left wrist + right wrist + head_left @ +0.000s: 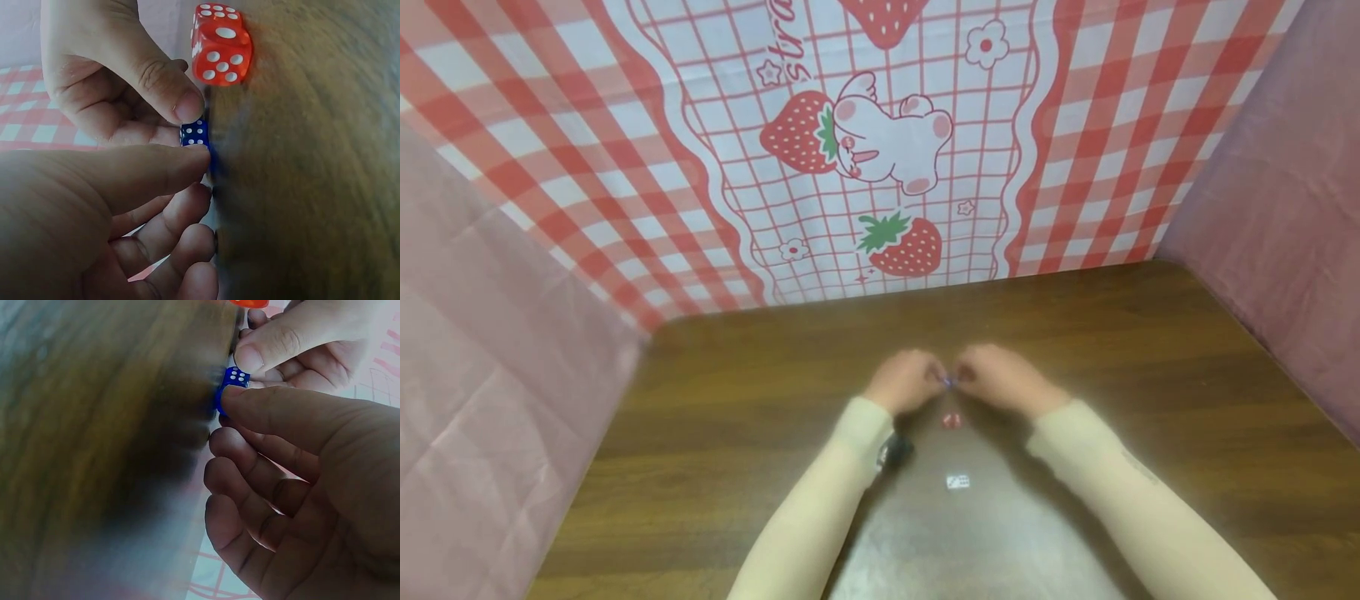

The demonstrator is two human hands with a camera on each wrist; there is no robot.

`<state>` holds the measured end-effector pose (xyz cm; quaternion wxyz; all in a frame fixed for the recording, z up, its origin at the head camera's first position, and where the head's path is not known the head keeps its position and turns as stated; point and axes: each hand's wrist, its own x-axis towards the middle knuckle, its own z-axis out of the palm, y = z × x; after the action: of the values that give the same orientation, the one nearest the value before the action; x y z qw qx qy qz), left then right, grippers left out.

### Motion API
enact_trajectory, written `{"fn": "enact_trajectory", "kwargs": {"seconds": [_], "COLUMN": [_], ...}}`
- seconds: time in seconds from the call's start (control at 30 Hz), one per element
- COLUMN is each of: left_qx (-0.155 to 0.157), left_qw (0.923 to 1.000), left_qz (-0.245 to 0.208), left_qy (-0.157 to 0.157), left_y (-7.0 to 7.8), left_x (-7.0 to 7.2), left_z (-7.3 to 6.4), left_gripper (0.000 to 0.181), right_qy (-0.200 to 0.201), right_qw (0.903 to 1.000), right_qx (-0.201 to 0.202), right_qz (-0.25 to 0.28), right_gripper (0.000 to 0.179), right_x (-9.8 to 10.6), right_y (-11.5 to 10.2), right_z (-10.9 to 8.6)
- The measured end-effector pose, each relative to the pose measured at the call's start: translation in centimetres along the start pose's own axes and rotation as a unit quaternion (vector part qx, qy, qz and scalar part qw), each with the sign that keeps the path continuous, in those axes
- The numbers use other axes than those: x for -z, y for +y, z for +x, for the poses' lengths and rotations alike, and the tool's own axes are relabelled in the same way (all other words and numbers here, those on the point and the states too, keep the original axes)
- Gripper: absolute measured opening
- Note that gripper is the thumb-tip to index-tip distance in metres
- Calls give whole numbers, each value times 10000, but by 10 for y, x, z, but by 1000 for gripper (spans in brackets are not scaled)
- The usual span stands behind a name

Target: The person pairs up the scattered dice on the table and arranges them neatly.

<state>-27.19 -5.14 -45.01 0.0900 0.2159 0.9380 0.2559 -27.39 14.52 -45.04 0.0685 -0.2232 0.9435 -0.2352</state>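
Observation:
Both hands meet over the wooden table, thumb tips close together. Between them a small blue die (195,132) with white pips shows, pinched from either side. My left hand (908,382) holds it from the left, its thumb (169,165) covering part of the blue. From the right, my right hand (1000,379) pinches it with thumb and fingers, the other fingers curled loosely. More blue shows below the right thumb (250,403); I cannot tell if a second blue die is there. Clear red dice (220,47) with white pips stand side by side just nearer the body.
White dice (958,482) lie nearer the body on the brown wooden table (737,367). A red-and-white checked cloth (1090,150) with strawberries hangs behind the table. Pink cloth (497,333) hangs at both sides. A dark device (895,452) sits at the left wrist.

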Motion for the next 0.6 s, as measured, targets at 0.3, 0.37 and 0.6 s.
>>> {"fn": "enact_trajectory", "kwargs": {"seconds": [0.3,0.37,0.6], "left_qx": [45,57,250], "left_qw": [9999,9995,9969], "left_qz": [-156,-320,-745], "left_qy": [-30,-27,29], "left_y": [1,1,-11], "left_x": [-1,0,10], "left_z": [-3,-4,-8], "left_gripper": [17,16,27], "right_qy": [-88,-107,-87], "right_qw": [9998,9996,9997], "right_qx": [72,102,87], "right_qz": [187,253,218], "right_gripper": [13,13,22], "right_x": [-2,-4,1], "right_y": [2,6,20], "right_z": [0,1,1]}}
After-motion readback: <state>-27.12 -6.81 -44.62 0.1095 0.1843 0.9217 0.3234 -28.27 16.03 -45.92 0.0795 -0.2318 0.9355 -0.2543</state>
